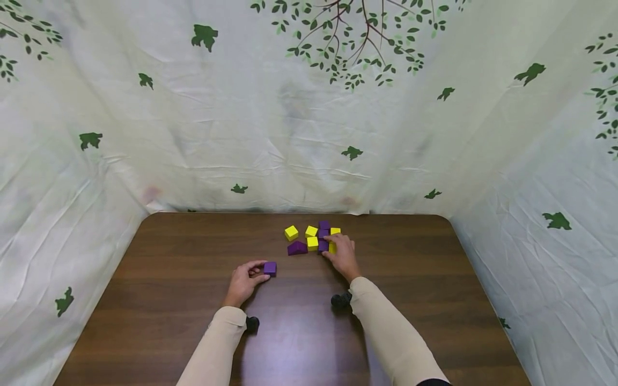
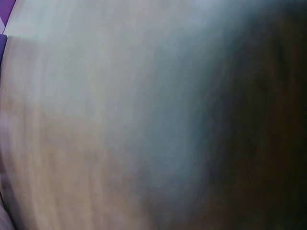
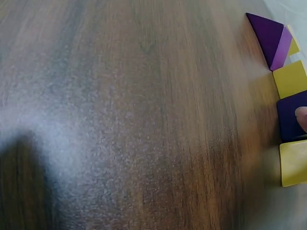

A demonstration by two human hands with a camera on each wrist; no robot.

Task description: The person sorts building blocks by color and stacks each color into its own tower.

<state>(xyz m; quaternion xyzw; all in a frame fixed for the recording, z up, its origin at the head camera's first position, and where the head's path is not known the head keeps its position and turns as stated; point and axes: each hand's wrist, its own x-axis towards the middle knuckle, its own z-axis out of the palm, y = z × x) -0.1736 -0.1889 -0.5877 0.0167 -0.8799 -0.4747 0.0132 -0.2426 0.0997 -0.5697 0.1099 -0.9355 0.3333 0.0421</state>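
Note:
In the head view my left hand (image 1: pixel 243 283) pinches a purple cube (image 1: pixel 270 269) between thumb and fingers, at the table's middle left of the block group. My right hand (image 1: pixel 345 257) reaches over the group's right side, its thumb and a finger about a purple block (image 1: pixel 323 246) in the front row. The right wrist view has one fingertip (image 3: pixel 302 115) on the dark purple block (image 3: pixel 288 122), between two yellow blocks. Yellow blocks (image 1: pixel 312 244) stand beside it, and the hand partly hides others. The left wrist view is mostly blurred, with purple slivers at its left edge.
A purple triangular block (image 1: pixel 297 248) and a yellow cube (image 1: pixel 291 232) lie left of the group. Another purple block (image 1: pixel 324 224) stands at the back. The brown wooden table (image 1: pixel 193 241) meets a white leaf-patterned cloth (image 1: pixel 241 134) behind and at both sides.

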